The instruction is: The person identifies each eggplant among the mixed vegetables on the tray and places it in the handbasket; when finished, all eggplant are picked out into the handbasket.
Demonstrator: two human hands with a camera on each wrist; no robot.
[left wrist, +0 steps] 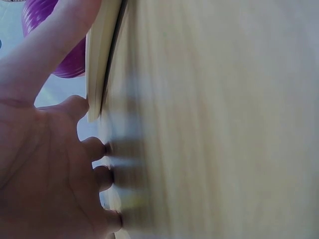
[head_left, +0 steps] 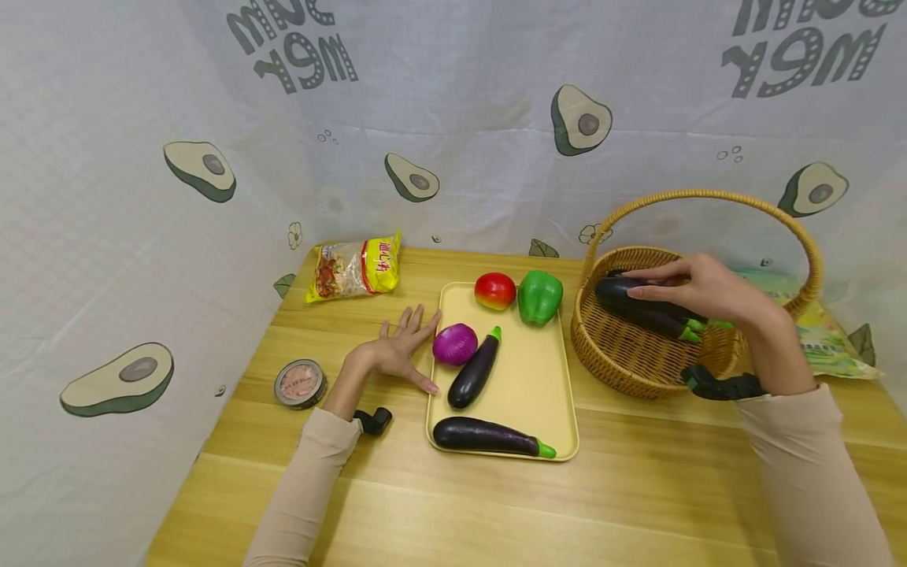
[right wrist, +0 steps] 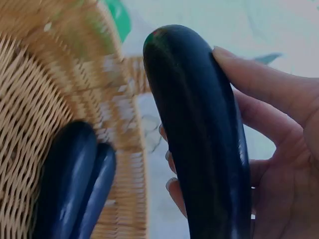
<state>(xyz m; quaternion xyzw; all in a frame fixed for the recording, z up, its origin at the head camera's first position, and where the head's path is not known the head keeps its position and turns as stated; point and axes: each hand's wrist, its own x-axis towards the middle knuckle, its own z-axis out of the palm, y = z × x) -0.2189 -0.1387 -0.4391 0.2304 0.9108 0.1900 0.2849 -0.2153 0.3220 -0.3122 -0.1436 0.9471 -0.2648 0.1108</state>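
My right hand [head_left: 716,290] grips a dark purple eggplant [right wrist: 199,139] over the wicker basket [head_left: 611,364], thumb on one side and fingers curled round the other. Two more eggplants [right wrist: 67,174] lie inside the basket. On the left, my left hand [head_left: 397,352] is spread with fingertips on the table and its thumb and index finger at the edge of the yellow tray [head_left: 527,378]. That tray bears a purple onion [head_left: 455,344], a slanted eggplant [head_left: 476,372], another eggplant [head_left: 485,436] along the near edge, a red-yellow fruit [head_left: 495,291] and a green bell pepper [head_left: 540,298].
A round tin [head_left: 301,383] stands left of my left hand. At the back left lies a yellow-and-clear food bag [head_left: 354,268]. A green bag [head_left: 829,339] lies behind the basket, whose tall handle [head_left: 701,194] arches above. An avocado-print curtain [head_left: 489,181] borders the table.
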